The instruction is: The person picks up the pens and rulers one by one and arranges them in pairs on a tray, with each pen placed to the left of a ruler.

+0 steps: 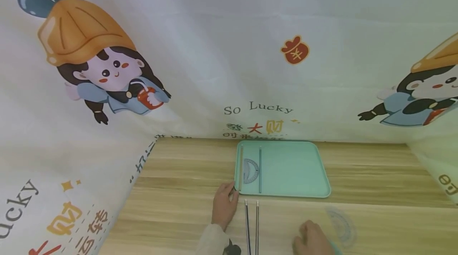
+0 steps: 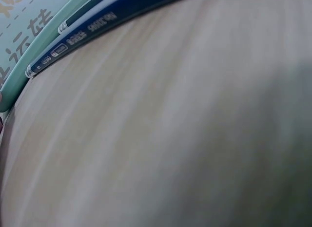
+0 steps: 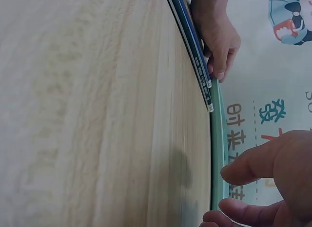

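A mint-green tray (image 1: 290, 167) lies on the wooden table. My left hand (image 1: 225, 204) grips its near left corner between thumb and fingers; the right wrist view also shows this left hand (image 3: 219, 42) on the rim. Inside the tray are a clear protractor (image 1: 251, 171), a yellowish pencil (image 1: 241, 169) and a bluish pencil (image 1: 260, 171). Two dark pencils (image 1: 247, 223) lie side by side just before the tray. At the lower right is my right hand (image 1: 312, 239), its thumb and fingers apart around nothing in the right wrist view. Beside it shows another clear protractor (image 1: 341, 226), blurred.
A teal edge of something (image 1: 336, 250) peeks out by the right hand, too hidden to identify. White printed cloth (image 1: 200, 48) hangs behind the table (image 1: 368, 175) and along both sides. The tray's far edge is close to the back cloth.
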A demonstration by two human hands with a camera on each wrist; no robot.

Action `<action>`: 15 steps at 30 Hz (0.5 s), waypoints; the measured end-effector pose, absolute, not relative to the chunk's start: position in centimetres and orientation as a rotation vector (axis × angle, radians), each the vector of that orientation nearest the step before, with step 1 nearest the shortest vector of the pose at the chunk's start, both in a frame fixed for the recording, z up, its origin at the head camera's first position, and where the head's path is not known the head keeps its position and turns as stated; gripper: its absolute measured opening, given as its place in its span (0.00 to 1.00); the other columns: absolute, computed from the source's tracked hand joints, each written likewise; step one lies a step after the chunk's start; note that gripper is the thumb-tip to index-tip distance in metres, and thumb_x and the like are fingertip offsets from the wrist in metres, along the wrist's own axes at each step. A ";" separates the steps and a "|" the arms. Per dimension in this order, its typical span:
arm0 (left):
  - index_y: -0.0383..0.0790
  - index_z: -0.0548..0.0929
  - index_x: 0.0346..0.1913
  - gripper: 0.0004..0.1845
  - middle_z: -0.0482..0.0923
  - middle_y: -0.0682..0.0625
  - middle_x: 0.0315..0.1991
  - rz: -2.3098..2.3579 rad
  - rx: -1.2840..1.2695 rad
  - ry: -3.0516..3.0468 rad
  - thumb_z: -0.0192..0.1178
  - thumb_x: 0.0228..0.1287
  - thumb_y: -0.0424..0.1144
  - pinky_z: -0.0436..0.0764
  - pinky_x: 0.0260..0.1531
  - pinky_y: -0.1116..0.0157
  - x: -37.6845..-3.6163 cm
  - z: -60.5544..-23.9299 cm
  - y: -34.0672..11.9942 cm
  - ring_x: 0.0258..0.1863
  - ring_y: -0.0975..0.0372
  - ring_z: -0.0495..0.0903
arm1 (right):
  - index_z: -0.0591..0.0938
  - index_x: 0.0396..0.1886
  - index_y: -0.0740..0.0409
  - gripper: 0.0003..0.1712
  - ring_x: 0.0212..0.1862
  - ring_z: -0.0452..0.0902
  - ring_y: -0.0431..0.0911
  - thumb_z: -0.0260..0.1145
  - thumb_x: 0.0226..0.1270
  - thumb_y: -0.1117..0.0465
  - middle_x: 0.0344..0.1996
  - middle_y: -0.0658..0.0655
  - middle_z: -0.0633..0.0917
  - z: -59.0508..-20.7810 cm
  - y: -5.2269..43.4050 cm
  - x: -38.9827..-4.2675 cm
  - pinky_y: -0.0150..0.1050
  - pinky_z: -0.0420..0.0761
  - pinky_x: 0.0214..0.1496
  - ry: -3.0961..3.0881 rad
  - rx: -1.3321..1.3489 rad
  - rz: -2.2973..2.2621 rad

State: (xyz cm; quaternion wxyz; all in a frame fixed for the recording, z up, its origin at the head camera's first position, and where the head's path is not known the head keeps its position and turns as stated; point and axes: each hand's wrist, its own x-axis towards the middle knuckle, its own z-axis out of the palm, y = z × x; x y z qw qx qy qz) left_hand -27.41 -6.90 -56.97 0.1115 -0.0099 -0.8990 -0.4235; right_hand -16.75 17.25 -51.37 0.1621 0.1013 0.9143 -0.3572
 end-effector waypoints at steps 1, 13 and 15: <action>0.35 0.78 0.57 0.19 0.80 0.46 0.50 -1.244 -0.033 -2.640 0.59 0.64 0.38 0.80 0.55 0.58 -27.4 -57.0 -6.9 0.51 0.55 0.79 | 0.72 0.42 0.68 0.18 0.33 0.73 0.48 0.59 0.58 0.59 0.32 0.59 0.74 -51.4 17.4 -16.7 0.47 0.82 0.38 2.592 0.287 -1.022; 0.35 0.78 0.57 0.19 0.79 0.45 0.51 -1.245 -0.022 -2.645 0.59 0.64 0.37 0.80 0.56 0.57 -27.3 -57.2 -6.9 0.52 0.54 0.78 | 0.73 0.44 0.66 0.19 0.34 0.72 0.46 0.62 0.57 0.59 0.33 0.57 0.74 -52.1 18.7 -15.9 0.42 0.80 0.35 2.575 0.336 -1.037; 0.35 0.78 0.57 0.19 0.79 0.45 0.51 -1.244 -0.019 -2.645 0.59 0.64 0.37 0.80 0.56 0.57 -27.3 -57.1 -6.9 0.52 0.55 0.79 | 0.73 0.44 0.65 0.19 0.34 0.72 0.46 0.63 0.56 0.59 0.33 0.56 0.74 -52.3 19.0 -15.8 0.41 0.79 0.34 2.609 0.329 -1.026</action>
